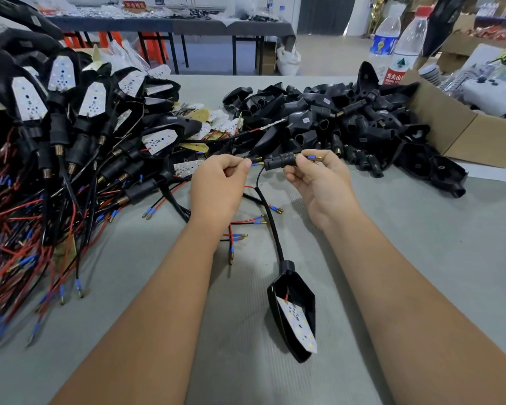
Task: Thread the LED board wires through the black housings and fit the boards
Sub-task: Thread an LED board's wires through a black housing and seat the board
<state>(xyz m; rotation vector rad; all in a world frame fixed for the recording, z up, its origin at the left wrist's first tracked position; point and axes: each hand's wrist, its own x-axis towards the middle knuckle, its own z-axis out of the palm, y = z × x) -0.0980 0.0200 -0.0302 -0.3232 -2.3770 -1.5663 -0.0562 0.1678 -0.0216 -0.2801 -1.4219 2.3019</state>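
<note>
I saw left hand (216,182) pinching a blue-tipped wire (255,164) at the ribbed black stem (279,160); right hand (319,182) pinched the stem's other end. Below the stem, black housing (294,311) lay on the table (406,258) with its LED board (300,323) inside. Cardboard box (456,133) sat right of the stem, contents unclear.

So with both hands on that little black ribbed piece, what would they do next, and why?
Probably the right hand pulls the blue-tipped wire end further out of the ribbed stem piece, while the left hand feeds more in. The cable hangs slack down to the housing, whose LED board sits tilted, not seated.
</note>
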